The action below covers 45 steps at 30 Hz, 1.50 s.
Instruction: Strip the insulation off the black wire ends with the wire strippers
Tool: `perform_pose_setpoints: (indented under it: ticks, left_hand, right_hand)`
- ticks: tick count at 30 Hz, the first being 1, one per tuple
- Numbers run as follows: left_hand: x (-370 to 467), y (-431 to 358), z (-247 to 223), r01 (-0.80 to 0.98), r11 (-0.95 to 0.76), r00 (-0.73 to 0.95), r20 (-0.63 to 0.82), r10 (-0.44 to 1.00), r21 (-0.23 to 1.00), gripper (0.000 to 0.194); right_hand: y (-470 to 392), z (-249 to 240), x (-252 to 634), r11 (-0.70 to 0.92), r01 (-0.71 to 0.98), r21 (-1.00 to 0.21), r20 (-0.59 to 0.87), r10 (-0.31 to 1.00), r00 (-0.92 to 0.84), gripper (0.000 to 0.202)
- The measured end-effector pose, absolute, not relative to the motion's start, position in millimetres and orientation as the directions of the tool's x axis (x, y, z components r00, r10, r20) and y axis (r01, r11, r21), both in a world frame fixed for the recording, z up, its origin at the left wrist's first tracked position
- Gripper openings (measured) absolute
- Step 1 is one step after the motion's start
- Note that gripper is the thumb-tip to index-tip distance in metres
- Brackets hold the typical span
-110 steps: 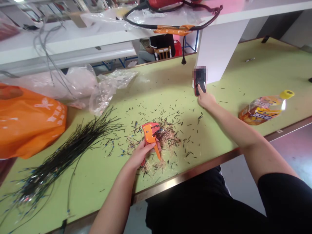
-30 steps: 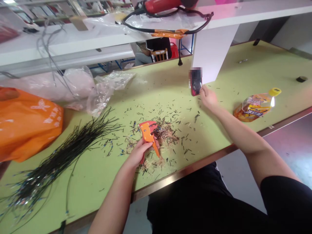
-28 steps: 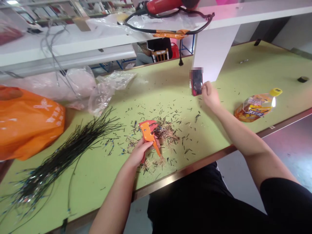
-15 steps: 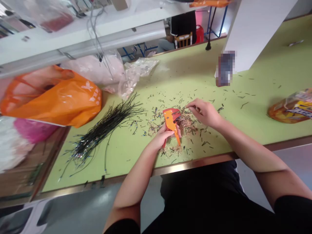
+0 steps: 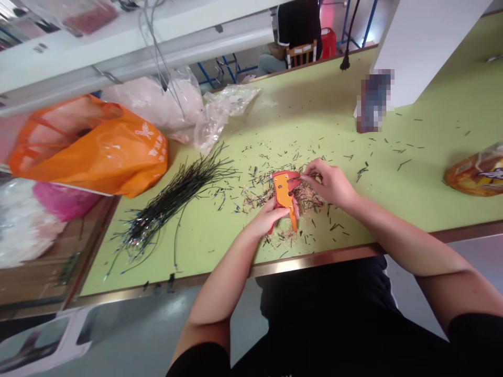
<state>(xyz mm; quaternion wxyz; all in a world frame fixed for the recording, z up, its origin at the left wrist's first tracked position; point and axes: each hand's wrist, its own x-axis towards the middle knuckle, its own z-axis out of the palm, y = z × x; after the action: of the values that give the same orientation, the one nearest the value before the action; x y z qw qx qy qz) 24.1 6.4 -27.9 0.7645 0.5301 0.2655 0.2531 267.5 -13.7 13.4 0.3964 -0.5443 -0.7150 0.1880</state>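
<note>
My left hand [image 5: 271,215] is wrapped round the handles of an orange and red wire stripper [image 5: 282,189], held upright over the green table. Close to the tool's jaws, on their right, my right hand [image 5: 324,180] is closed in a pinch; what it holds is too small to make out. Beneath and around both hands lie many short black wire offcuts and copper-coloured scraps [image 5: 312,200]. A large bundle of black wires [image 5: 173,196] rests on the table to the left of the tool.
An orange bag [image 5: 118,152] and clear plastic bags [image 5: 220,112] lie at the back left. A white post [image 5: 420,47] stands at the back right, near a blurred-out object [image 5: 374,102]. A jar [image 5: 477,170] is at the right. Beyond the table sits a person [image 5: 298,23].
My right hand's pinched fingers are now right at the jaws of the wire stripper, where there was a gap before. The whole view has shifted slightly.
</note>
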Motion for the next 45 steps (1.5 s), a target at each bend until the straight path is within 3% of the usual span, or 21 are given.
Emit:
perform_pose_setpoints:
  ticks: [3, 7, 17, 23, 26, 30, 36, 45]
  left_hand:
    - [24.6, 5.3, -26.5, -0.09, 0.301, 0.719, -0.147, 0.68, 0.949, 0.032]
    - [25.6, 5.6, -26.6, -0.073, 0.265, 0.689, -0.143, 0.71, 0.961, 0.029]
    - [25.9, 5.1, -27.9, -0.071, 0.185, 0.688, -0.086, 0.721, 0.98, 0.026]
    - [27.9, 2.8, -28.2, -0.087, 0.238, 0.682, -0.117, 0.722, 0.967, 0.028]
    - [29.1, 2.4, -29.7, -0.089, 0.251, 0.675, -0.126, 0.727, 0.964, 0.03]
    - [27.9, 4.4, -28.9, -0.113, 0.267, 0.684, -0.12, 0.72, 0.957, 0.031]
    - [23.2, 6.4, -29.0, -0.083, 0.356, 0.756, -0.174, 0.631, 0.931, 0.04]
    - [26.9, 7.1, -31.9, -0.079, 0.367, 0.766, -0.179, 0.617, 0.927, 0.039]
  right_hand:
    - [-14.6, 12.2, 265.7, 0.361, 0.621, -0.696, 0.37, 0.921, -0.12, 0.003]
    - [-15.2, 10.9, 264.0, 0.374, 0.62, -0.69, 0.357, 0.921, -0.159, 0.011]
    - [-15.7, 14.4, 263.3, 0.256, 0.631, -0.732, 0.275, 0.959, -0.069, 0.014]
    - [-13.4, 11.5, 263.1, 0.284, 0.466, -0.838, 0.289, 0.955, -0.063, 0.024]
    - [-14.0, 14.8, 266.5, 0.257, 0.42, -0.87, 0.216, 0.966, -0.144, 0.025]
    - [-15.7, 19.8, 273.7, 0.222, 0.502, -0.836, 0.112, 0.964, -0.239, 0.028]
    - [-16.7, 15.4, 272.1, 0.348, 0.534, -0.77, 0.265, 0.937, -0.229, 0.028]
    - [-20.8, 17.2, 275.1, 0.386, 0.604, -0.697, 0.299, 0.922, -0.245, 0.027]
